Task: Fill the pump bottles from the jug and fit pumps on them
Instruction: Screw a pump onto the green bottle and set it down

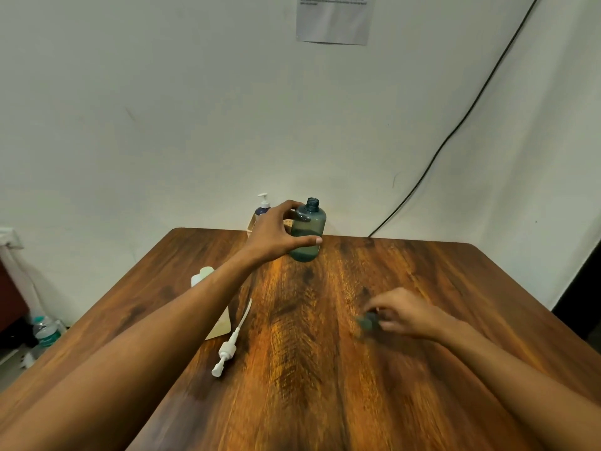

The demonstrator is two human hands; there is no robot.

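A teal see-through bottle [308,229] with an open neck stands near the table's far edge. My left hand [279,232] grips its body, thumb in front and fingers behind. My right hand [406,312] is blurred at the right middle of the table, its fingers curled round a small dark teal cap [368,323]. A white pump [231,340] with its long tube lies flat on the table. The pale jug [208,288] stands behind my left forearm, mostly hidden. A dark blue bottle with a white pump [262,205] stands at the far edge.
The wooden table [309,369] reaches the white wall. A tan box [252,224] sits at the far edge behind my left hand. A black cable [455,131] runs down the wall. Water bottles [47,332] stand on the floor at left.
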